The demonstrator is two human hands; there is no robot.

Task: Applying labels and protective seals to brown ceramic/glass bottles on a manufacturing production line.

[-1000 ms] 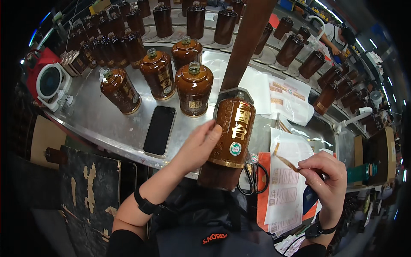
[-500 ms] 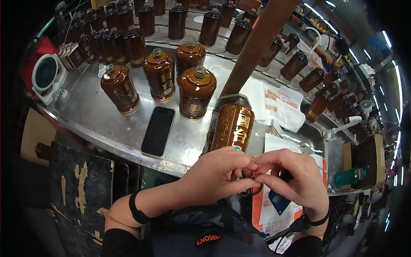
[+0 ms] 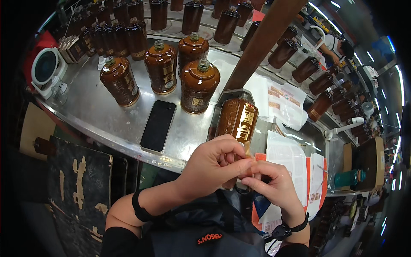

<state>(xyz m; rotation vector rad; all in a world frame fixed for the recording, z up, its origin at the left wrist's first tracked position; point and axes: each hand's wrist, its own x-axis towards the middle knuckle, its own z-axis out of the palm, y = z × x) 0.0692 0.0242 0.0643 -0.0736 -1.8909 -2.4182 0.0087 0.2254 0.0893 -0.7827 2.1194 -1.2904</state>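
My left hand (image 3: 220, 160) is closed, its thumb and fingertips pressed together. A small tan sliver (image 3: 247, 150) shows at its fingertips, too small to name. Against it, my right hand (image 3: 276, 182) is closed in a pinch, and what lies between the fingertips is hidden. A dark loop (image 3: 244, 189) shows just beneath the right fingers. Directly beyond my hands, a brown glazed bottle (image 3: 235, 120) with raised gold characters lies tilted in a holder, partly covered by my left hand.
Several open-necked brown bottles (image 3: 200, 88) stand on the metal table (image 3: 107, 124) beside a black phone (image 3: 158, 126). A brown post (image 3: 265, 43) rises behind. Papers (image 3: 287, 150) lie at the right, near a white tap (image 3: 342, 127) and a green bottle (image 3: 349, 177). A co-worker (image 3: 332, 47) is far right.
Both hands stay together. My right hand has drawn lower and left, and its fingers have closed more. The tan sliver now shows. Bottles in the back row have shifted right.
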